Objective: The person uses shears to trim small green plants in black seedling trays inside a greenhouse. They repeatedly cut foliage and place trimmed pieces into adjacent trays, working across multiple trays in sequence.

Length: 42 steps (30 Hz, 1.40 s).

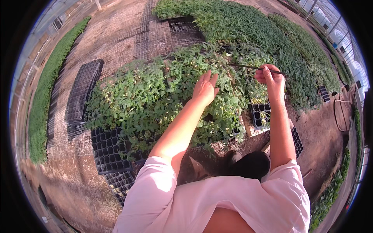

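Note:
Leafy green seedlings (136,95) crowd the trays in front of me. My left hand (205,89) reaches over them with its fingers stretched out and apart, nothing visible in it; the fingertips are at the leaves. In my right hand (272,79), farther right, a thin dark stick (245,66) is pinched between thumb and fingers. The stick lies roughly level, its tip pointing left toward the plants. Below the right hand, a black cell tray (261,115) shows several bare cells along its near edge.
Black cell trays (110,149) stick out at the near left, and a stack of trays (82,91) lies on the wire mesh bench (128,48). Dense seedlings (248,29) cover the far right. A long green row (54,93) runs at the far left. A hose (337,116) hangs at right.

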{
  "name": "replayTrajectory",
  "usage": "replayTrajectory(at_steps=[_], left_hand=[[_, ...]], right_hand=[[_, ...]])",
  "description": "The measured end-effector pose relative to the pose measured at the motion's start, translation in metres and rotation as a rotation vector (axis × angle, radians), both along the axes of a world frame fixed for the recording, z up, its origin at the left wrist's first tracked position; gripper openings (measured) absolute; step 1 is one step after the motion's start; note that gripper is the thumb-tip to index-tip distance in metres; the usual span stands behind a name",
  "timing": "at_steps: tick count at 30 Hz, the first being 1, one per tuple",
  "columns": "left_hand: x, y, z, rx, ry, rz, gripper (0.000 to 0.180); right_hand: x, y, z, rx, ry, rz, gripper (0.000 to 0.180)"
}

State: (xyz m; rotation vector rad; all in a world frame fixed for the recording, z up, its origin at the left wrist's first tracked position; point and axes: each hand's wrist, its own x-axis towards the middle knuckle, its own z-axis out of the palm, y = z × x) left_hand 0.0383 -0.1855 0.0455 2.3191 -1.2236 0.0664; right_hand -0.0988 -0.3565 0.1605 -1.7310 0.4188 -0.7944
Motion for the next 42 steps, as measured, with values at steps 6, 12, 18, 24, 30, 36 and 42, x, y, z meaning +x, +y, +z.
replayTrajectory(at_steps=[6, 12, 18, 24, 30, 36, 42], left_hand=[[-0.034, -0.012, -0.009, 0.337, 0.134, -0.192, 0.046], [-0.050, 0.012, -0.025, 0.284, -0.041, -0.188, 0.045], [-0.049, 0.018, -0.029, 0.247, -0.032, -0.193, 0.046], [-0.052, 0.015, -0.014, 0.274, 0.045, -0.222, 0.044], [-0.054, 0.028, -0.013, 0.128, 0.000, -0.213, 0.042], [-0.070, 0.045, -0.003, 0.183, -0.021, -0.221, 0.047], [-0.082, 0.079, 0.024, 0.218, -0.024, -0.260, 0.049]], right_hand=[[0.052, -0.001, -0.033, -0.093, 0.334, 0.207, 0.019], [0.093, -0.002, -0.082, -0.146, 0.396, 0.175, 0.020], [0.110, 0.007, -0.082, -0.314, 0.473, 0.183, 0.020], [0.121, -0.001, -0.118, 0.214, 0.485, 0.109, 0.020], [0.106, -0.018, -0.129, 0.440, 0.389, 0.203, 0.019], [0.093, -0.031, -0.117, 0.457, 0.415, 0.201, 0.025], [0.080, -0.040, -0.101, 0.576, 0.282, 0.257, 0.022]])
